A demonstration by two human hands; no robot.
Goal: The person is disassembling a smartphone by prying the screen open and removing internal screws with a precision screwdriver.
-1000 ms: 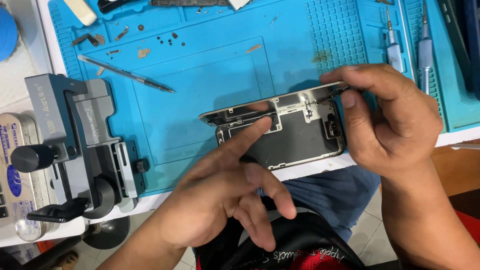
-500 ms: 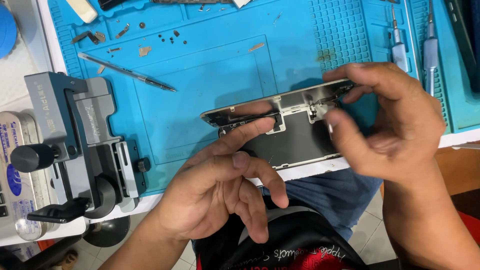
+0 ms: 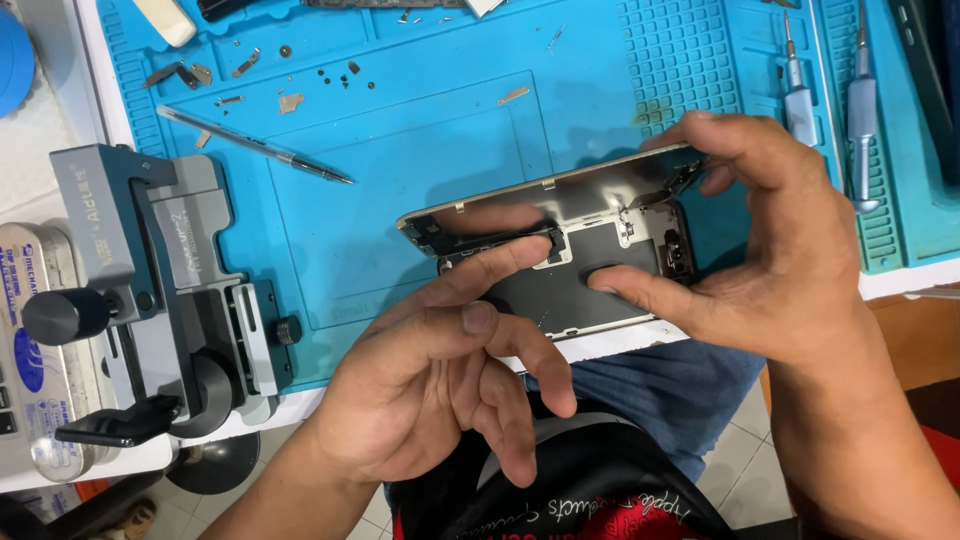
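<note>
An opened phone housing (image 3: 580,215), silver-framed with a dark inside, is held tilted above the front edge of a blue work mat (image 3: 420,140). My left hand (image 3: 440,370) grips its left end, index finger lying along a black strip part (image 3: 500,240) near the bottom edge. My right hand (image 3: 770,250) holds the right end, fingers over the top corner and thumb pressed on the dark inner plate.
A grey metal clamp fixture (image 3: 160,290) stands at the left. Tweezers (image 3: 255,145), small screws and metal scraps (image 3: 290,100) lie on the mat's upper left. Two screwdrivers (image 3: 860,100) rest at the right. A round tin (image 3: 35,350) sits at the far left.
My right thumb has come down from the phone's upper right corner onto the dark inner plate. My left index finger stays along the black strip. The housing has hardly shifted.
</note>
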